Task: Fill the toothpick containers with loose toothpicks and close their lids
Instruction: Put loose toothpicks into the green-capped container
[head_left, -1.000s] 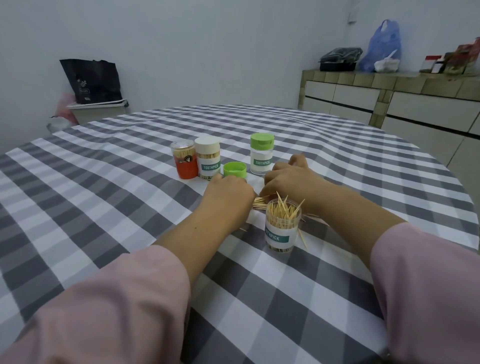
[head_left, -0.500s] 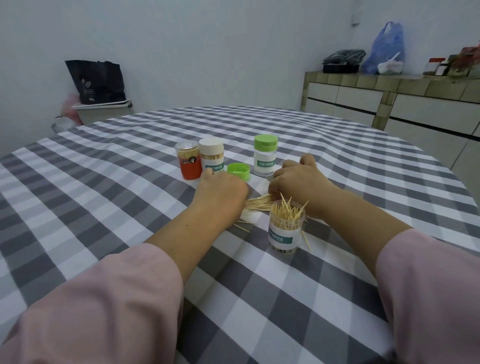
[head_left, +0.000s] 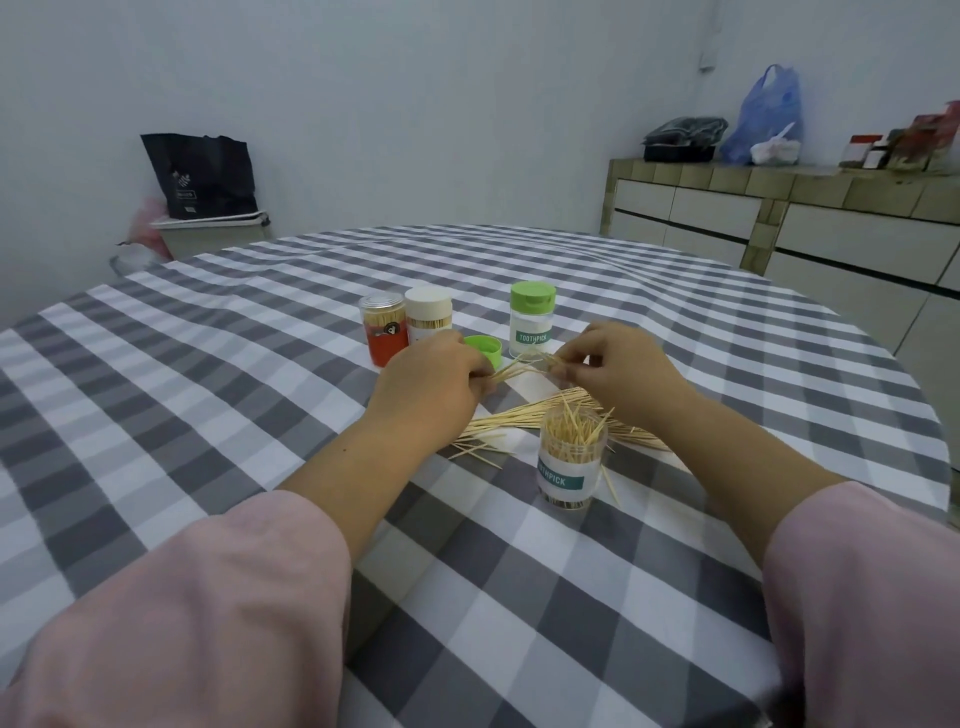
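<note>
An open clear container (head_left: 570, 462) labelled TOOTHPICK stands near me, with toothpicks sticking out of its top. Above the table, my left hand (head_left: 431, 384) and my right hand (head_left: 618, 371) pinch the two ends of a small bundle of toothpicks (head_left: 519, 370). Loose toothpicks (head_left: 511, 418) lie spread on the cloth below the hands. A loose green lid (head_left: 485, 347) lies behind my left hand. Further back stand a closed green-lidded container (head_left: 531, 321), a white-lidded container (head_left: 427, 312) and a red-labelled container (head_left: 385, 328).
The round table (head_left: 208, 364) has a grey and white checked cloth. A tiled counter with drawers (head_left: 779, 218) and bags on top runs along the right wall. A bin with a black bag (head_left: 205, 208) stands behind the table at the left.
Both hands have lifted from the pile on the cloth and now hold a bundle of toothpicks between them in the air. The pile underneath has come into sight.
</note>
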